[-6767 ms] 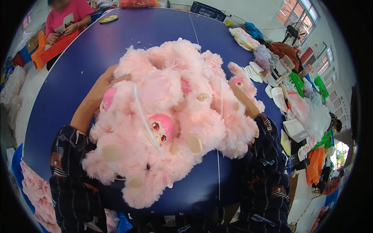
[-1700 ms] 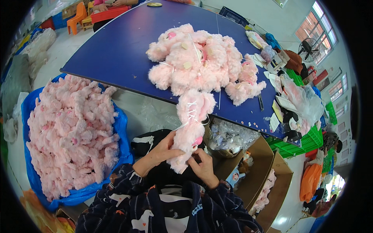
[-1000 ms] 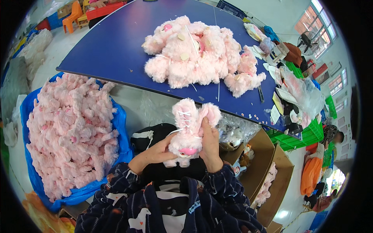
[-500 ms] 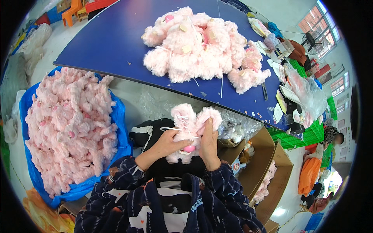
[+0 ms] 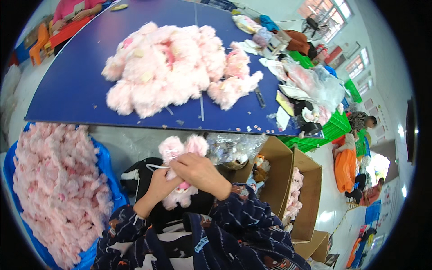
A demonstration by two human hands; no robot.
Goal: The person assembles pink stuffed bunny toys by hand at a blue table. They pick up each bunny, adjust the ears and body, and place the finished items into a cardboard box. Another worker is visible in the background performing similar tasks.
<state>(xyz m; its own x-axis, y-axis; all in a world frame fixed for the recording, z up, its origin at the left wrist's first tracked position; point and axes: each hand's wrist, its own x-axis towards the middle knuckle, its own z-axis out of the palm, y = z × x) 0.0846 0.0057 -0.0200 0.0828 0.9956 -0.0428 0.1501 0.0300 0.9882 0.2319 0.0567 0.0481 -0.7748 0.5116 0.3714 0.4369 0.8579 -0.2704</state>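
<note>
Both hands work on one small pink plush toy [image 5: 180, 180] held over the person's lap, just below the near edge of the blue surface [image 5: 67, 90]. Left hand [image 5: 159, 184] is closed on the toy's left side, its fingers curled into the fur, with a thin white cord [image 5: 155, 167] looping out beside it. Right hand [image 5: 198, 171] lies over the toy from the right, fingers bent and pinching at the fur near the middle of the toy, just under its two round ears [image 5: 184, 146]. The ears stand up above the hands; the toy's lower part hangs beneath them against dark cloth. Both forearms are in dark patterned sleeves [image 5: 238, 225].

On the surface, well beyond the hands, a big heap of pink plush toys [image 5: 171, 67] lies piled, with a smaller clump touching its right side. To the person's left a blue tub [image 5: 105, 180] is filled with pink plush pieces [image 5: 54, 184]. Just right of the hands sits a clear plastic bag [image 5: 234, 150], and beside it open cardboard boxes [image 5: 288, 180], one holding more pink plush. At the surface's far right end lie white bags and small odds and ends, with green crates [image 5: 333, 130] past them. Another person in a pink top [image 5: 72, 6] sits at the far left corner.
</note>
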